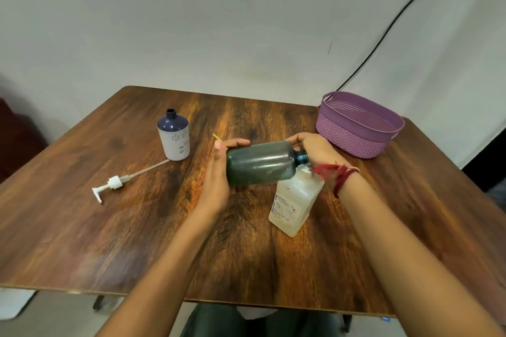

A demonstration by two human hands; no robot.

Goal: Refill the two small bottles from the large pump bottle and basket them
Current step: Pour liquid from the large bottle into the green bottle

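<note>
2 hands hold a dark green translucent bottle [260,163] on its side above the wooden table [109,227]: the left hand [219,175] wraps its base end, the right hand [315,149] closes around its neck end. The neck tips down onto the mouth of a white squarish bottle [294,204] standing just below. A red thread band [338,172] circles the right wrist. Well to the left stands an uncapped blue-and-white bottle [174,135], with a white pump head [115,183] lying nearer the table edge. A purple basket [356,124] sits at the far right corner. Behind hangs a pale backdrop [219,22] crossed by a black cable [397,16].
</note>
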